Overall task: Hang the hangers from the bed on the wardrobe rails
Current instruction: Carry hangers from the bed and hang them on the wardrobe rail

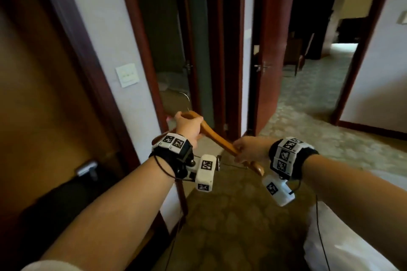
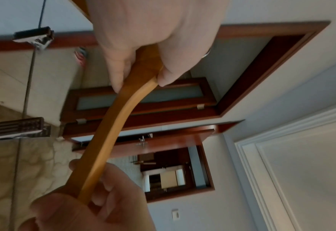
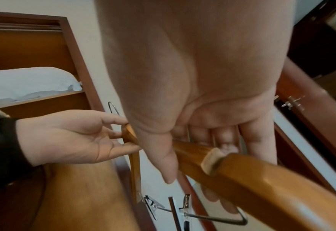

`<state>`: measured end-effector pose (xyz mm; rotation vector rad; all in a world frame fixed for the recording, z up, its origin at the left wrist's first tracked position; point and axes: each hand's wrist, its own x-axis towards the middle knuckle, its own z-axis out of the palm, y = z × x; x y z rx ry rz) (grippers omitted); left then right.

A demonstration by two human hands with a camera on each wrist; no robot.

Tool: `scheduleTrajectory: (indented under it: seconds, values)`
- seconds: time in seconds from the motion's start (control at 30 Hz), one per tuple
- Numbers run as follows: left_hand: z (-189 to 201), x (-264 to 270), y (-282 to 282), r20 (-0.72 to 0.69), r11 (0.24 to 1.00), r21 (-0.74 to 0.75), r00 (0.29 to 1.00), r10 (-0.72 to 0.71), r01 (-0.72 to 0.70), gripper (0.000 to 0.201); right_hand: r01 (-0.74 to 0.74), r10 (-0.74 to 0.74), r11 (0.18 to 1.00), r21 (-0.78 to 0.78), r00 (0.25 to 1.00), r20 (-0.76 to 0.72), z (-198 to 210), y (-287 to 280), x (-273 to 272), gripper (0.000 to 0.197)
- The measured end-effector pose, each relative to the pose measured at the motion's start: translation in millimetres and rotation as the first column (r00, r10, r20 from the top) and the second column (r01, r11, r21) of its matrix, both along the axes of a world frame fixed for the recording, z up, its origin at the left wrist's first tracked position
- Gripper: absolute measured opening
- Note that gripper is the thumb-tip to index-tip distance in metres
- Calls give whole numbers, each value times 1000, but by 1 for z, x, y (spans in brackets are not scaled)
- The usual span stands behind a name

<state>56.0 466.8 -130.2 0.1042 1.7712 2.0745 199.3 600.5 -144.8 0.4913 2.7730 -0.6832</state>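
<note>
A wooden hanger (image 1: pixel 217 138) with a metal hook (image 1: pixel 186 97) and a wire bar carrying clips (image 1: pixel 219 162) is held in the air between both hands. My left hand (image 1: pixel 188 125) grips its middle just below the hook. My right hand (image 1: pixel 246 149) grips one arm near its end. In the left wrist view the left hand (image 2: pixel 153 46) wraps the hanger (image 2: pixel 111 125) and the right hand (image 2: pixel 96 200) holds it lower down. In the right wrist view the right hand (image 3: pixel 192 109) has its thumb over the hanger arm (image 3: pixel 261 179), with the left hand (image 3: pixel 74 137) pinching the neck.
The brown wardrobe (image 1: pixel 44 94) stands at my left; its shelf (image 3: pixel 44 96) holds white bedding. The white bed (image 1: pixel 352 237) is at the lower right. Ahead are a light switch (image 1: pixel 127 75), a dark doorway (image 1: pixel 176 50) and an open red-brown door (image 1: pixel 271 50) onto patterned carpet.
</note>
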Motion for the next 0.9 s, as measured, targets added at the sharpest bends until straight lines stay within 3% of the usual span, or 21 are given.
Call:
scheduleTrajectory:
  seconds: [0.37, 0.5, 0.73, 0.9]
  values:
    - [14, -45, -145, -65, 954, 28, 952, 301, -299, 86, -176, 169, 981, -84, 982, -86, 1, -106, -82, 14]
    - [33, -77, -191, -110, 936, 32, 930, 352, -351, 86, -219, 191, 954, -206, 970, -147, 8, -146, -119, 4]
    - [84, -147, -277, -254, 963, 5, 932, 260, -268, 100, -283, 166, 913, -294, 916, -366, 49, -234, -200, 17]
    - [116, -183, -322, -334, 983, -49, 930, 152, -178, 98, -270, 81, 910, -314, 861, -503, 75, -277, -240, 11]
